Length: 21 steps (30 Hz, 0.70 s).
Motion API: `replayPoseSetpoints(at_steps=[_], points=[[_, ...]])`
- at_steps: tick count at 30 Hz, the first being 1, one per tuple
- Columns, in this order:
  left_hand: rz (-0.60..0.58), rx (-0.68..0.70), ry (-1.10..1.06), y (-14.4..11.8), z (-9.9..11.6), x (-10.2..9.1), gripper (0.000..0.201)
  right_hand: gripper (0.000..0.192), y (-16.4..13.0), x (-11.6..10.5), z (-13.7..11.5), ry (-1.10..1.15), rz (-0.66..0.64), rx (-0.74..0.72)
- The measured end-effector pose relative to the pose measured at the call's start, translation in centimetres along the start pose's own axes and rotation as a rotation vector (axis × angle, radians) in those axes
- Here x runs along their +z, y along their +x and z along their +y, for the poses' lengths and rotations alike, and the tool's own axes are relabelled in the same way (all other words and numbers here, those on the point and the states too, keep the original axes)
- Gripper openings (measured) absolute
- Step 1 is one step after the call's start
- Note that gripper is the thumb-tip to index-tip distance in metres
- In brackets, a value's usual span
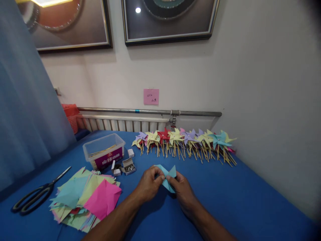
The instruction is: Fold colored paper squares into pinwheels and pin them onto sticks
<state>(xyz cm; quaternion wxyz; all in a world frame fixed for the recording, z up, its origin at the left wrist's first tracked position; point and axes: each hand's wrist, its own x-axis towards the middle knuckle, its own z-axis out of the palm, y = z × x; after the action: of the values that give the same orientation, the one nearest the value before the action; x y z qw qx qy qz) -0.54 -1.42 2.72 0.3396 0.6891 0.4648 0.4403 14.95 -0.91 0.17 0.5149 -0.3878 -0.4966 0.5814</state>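
A light blue paper pinwheel [170,184] with its corners folded toward the middle is held between both hands above the blue table. My left hand [149,182] is closed on its left side, thumb and fingers pinching near the centre. My right hand [182,189] grips the right side, its thumb also close to the centre. One pointed blade stands up between the hands. Whether a pin or stick is at the centre is hidden by the thumbs. Left of my left hand sits an opened small box of metal pushpins [129,168].
A stack of coloured paper squares [85,197] lies at left beside black-handled scissors [41,194]. Behind it stands a clear plastic tub [104,149] with thin sticks. Finished pinwheels on sticks [184,137] line the back, before a pipe [150,111]. A blue curtain [30,93] hangs left.
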Motion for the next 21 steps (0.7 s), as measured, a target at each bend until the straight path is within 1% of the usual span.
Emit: replayPoseSetpoints(at_steps=[4,6,11,17,21], points=[[0.007,-0.004,-0.004,0.03,0.03,-0.03,0.014,0.042,-0.04,0.18,-0.30,0.050,-0.034,-0.005],[0.005,-0.005,-0.010,0.07,-0.04,-0.01,0.013,0.045,-0.02,0.22,-0.35,0.045,-0.027,-0.003],[0.011,-0.006,-0.026,0.03,-0.12,0.21,0.012,0.044,0.07,0.13,-0.16,0.009,0.011,-0.008],[0.066,0.017,0.027,-0.15,-0.09,0.61,0.012,0.037,-0.01,0.18,-0.26,-0.030,0.027,-0.023],[0.089,0.037,0.045,-0.17,-0.16,0.75,0.013,0.038,-0.12,0.33,-0.48,-0.029,0.029,-0.032]])
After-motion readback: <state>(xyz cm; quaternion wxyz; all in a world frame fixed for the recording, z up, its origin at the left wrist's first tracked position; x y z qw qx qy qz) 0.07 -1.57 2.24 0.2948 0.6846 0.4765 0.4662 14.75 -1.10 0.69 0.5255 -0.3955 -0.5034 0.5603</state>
